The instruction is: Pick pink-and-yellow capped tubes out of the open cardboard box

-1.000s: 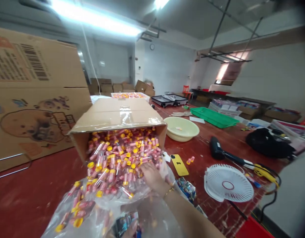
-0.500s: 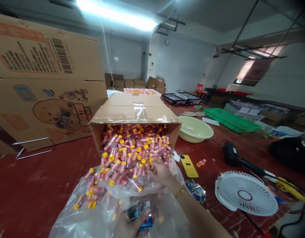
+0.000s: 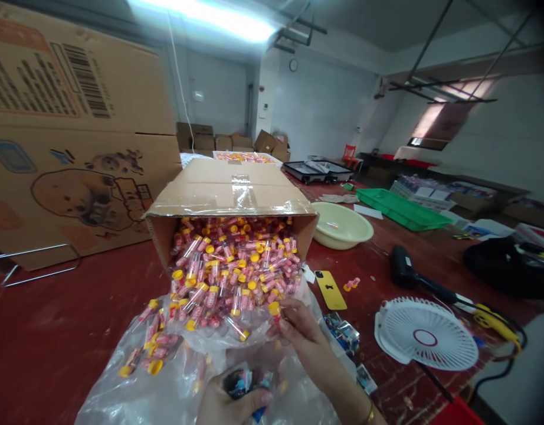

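At the bottom centre of the frame, the left hand [image 3: 225,401] is closed around a small printed card pack [image 3: 245,382], while the right hand [image 3: 298,323], just above it, pinches a yellow-capped tube [image 3: 276,314] over the clear plastic bag [image 3: 134,389]. Behind, a tipped cardboard box [image 3: 230,189] spills more tubes [image 3: 230,268] onto the red table [image 3: 55,319]. To the right lie a yellow phone [image 3: 330,290] and a white fan [image 3: 426,341].

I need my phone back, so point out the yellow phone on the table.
In the head view the yellow phone lies flat on the red table, right of the tipped cardboard box of tubes, below the cream basin and left of the white fan.
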Available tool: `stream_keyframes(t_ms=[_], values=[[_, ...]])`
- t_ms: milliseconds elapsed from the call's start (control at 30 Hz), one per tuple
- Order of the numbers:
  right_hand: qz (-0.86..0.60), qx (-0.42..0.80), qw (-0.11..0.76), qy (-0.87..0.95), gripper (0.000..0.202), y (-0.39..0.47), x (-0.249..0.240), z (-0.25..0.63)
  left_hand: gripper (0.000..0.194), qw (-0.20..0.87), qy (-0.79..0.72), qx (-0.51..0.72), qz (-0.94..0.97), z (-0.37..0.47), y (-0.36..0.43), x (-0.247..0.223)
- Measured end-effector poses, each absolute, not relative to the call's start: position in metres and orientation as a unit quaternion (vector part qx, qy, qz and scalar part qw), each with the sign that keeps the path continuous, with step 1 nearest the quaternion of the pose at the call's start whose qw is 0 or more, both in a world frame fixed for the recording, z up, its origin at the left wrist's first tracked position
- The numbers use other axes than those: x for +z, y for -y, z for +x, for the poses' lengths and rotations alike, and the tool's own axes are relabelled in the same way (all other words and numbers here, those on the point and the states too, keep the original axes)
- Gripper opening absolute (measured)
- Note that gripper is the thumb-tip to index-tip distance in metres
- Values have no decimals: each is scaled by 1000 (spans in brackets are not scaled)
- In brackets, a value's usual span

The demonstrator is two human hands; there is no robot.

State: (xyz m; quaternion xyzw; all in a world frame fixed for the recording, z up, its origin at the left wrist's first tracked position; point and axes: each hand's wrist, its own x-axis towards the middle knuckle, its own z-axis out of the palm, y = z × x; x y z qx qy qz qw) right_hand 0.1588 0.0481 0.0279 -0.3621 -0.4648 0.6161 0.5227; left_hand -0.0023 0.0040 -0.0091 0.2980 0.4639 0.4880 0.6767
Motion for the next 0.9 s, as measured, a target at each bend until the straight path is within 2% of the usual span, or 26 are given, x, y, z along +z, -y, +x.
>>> stream_keyframes(t_ms=[67,167,300,400,600,700,800,900], values=[[-329,600,531,500,31,-44,37,157,35,672,-471,488,298,-1,-5,-7],[-313,566,494,581,29,-41,43,158,36,656,-487,480,318,-3,-6,-8],[-349,512,448,645,17,-38,42,161,36,664,-470,470,343,-3,-6,-13],[-369,454,453,673,17,-38,44,164,31,682,-450,485,312,-2,-5,-14],[-361,378,402,752,15,-35,63,168,30,674,-454,491,312,0,-6,-11],[-352,408,388,748,16,-39,65,168,28,674,-457,480,326,1,-7,-8],[-362,530,392,659,21,-45,52,165,28,675,-454,473,337,3,-6,-4],[-346,631,426,548,26,-45,34,162,39,707,-451,453,301,5,-5,2]])
